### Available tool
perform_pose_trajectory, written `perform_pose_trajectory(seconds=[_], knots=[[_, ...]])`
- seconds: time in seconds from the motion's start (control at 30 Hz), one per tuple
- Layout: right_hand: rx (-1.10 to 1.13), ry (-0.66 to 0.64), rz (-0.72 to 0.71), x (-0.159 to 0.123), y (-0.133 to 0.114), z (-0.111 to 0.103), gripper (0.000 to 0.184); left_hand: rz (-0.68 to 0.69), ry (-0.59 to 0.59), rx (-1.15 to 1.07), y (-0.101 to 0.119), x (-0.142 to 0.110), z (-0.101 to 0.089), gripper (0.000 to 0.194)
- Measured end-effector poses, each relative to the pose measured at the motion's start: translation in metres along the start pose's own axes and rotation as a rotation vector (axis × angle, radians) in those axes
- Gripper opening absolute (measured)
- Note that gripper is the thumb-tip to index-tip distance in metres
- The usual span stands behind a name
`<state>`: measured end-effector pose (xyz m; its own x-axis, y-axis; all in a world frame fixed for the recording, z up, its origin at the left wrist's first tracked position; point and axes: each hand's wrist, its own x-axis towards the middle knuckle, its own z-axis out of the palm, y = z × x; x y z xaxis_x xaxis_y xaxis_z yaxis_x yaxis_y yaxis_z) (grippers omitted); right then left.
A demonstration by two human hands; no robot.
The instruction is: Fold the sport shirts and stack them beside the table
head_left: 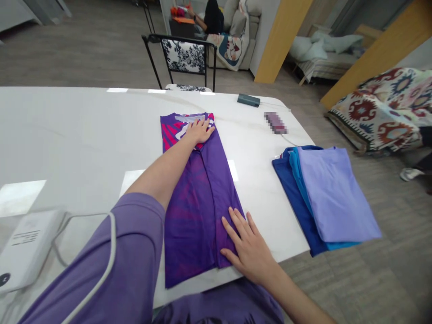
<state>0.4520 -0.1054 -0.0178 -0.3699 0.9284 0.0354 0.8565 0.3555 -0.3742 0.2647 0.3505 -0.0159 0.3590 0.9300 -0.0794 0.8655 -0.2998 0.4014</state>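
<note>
Right hand (251, 252), grip spread flat, on lower end of purple-and-magenta printed fabric shirt (191, 216), upon white counter (84, 135); sides seemingly turned in, crosswise folding apparently outstanding. Folded blue-and-lavender cloth garments (334, 193), right edge. Left hand (200, 130), grip spread, at collar end.

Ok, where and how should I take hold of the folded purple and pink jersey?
I'd pinch the jersey at both ends, coming from its right long side: left hand at the collar end, right hand near the hem, thumbs beneath, fingers on top. It lies flat, long and narrow on the white table, so two spread grips should best keep its folds together.
</note>
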Motion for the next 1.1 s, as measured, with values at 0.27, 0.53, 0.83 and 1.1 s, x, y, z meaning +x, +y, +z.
perform_pose_trajectory(seconds=[0.27, 0.53, 0.83, 1.1], knots=[[0.023, -0.008, 0.088, 0.002, 0.003, -0.002, 0.115, 0.045, 0.134, 0.098, -0.011, 0.047, 0.011, 0.087], [0.01, 0.014, 0.069, 0.004, 0.013, 0.005, 0.116, -0.093, -0.043, 0.091, -0.03, 0.121, 0.014, 0.084], [-0.222, 0.133, -0.049, 0.003, 0.013, 0.016, 0.098, -0.267, 0.214, -0.098, -0.043, 0.153, 0.028, 0.073], [-0.109, 0.101, -0.018, 0.003, 0.006, 0.002, 0.112, -0.138, 0.419, -0.248, -0.006, 0.109, 0.007, 0.075]])
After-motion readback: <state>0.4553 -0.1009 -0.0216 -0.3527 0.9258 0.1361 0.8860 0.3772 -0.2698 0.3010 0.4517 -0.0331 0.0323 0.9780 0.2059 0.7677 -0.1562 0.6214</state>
